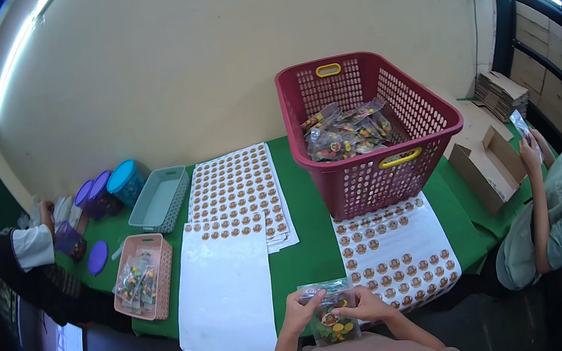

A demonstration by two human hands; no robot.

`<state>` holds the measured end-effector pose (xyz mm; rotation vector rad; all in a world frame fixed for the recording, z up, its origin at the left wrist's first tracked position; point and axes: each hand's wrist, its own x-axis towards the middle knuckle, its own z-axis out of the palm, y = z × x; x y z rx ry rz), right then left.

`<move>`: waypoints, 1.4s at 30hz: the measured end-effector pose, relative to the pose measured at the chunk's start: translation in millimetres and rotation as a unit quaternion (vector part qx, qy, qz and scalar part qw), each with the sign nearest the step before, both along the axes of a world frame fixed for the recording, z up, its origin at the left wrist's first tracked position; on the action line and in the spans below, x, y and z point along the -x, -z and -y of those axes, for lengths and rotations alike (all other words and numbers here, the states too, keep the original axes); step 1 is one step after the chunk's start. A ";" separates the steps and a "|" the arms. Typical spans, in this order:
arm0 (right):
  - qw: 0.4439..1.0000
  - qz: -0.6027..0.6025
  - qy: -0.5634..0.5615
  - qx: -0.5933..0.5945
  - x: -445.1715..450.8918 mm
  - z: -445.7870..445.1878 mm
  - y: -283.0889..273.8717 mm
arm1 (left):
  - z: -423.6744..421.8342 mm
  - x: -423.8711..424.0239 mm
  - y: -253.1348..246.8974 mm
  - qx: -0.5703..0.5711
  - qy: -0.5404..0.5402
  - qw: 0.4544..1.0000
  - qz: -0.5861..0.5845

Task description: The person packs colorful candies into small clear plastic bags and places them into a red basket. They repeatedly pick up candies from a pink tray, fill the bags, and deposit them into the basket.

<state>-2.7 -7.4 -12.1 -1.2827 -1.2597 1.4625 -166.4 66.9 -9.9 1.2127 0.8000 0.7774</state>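
Close to my body, my left hand point(302, 311) grips the upper left of a clear plastic bag of colourful candies point(335, 324). My right hand point(369, 304) holds the bag's right side, its thumb beside a round brown sticker on the front. Sheets of round brown stickers point(396, 245) lie just right of my hands, some spots bare of stickers. Left of centre, a mostly blank white sheet point(226, 294) overlaps another stack of sticker sheets point(233, 180). A large maroon plastic basket point(379, 178) with yellow handles contains many filled bags point(348, 132).
A pink basket point(168, 269) of filled bags, an empty-looking teal basket point(181, 201), lidded tubs point(124, 179) and a purple lid point(98, 258) are at left. An open cardboard box point(488, 169) and flattened cartons point(501, 93) are at right. One person works on each side.
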 end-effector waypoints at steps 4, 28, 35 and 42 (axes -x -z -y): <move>0.971 -0.077 0.196 -0.112 23.0 2.9 15.1 | -8.4 -1.6 -5.9 -0.069 0.055 0.993 -0.078; 0.916 0.150 0.280 -0.246 10.0 12.3 -0.5 | -3.7 -8.8 -16.8 -0.223 0.157 0.962 -0.024; 0.941 0.094 0.227 -0.230 -7.6 8.3 -1.5 | 4.6 -28.7 -4.9 -0.169 -0.001 0.983 -0.072; 0.940 0.095 0.247 -0.217 -39.3 8.7 12.7 | 20.6 -36.6 -4.7 -0.216 0.044 0.973 -0.069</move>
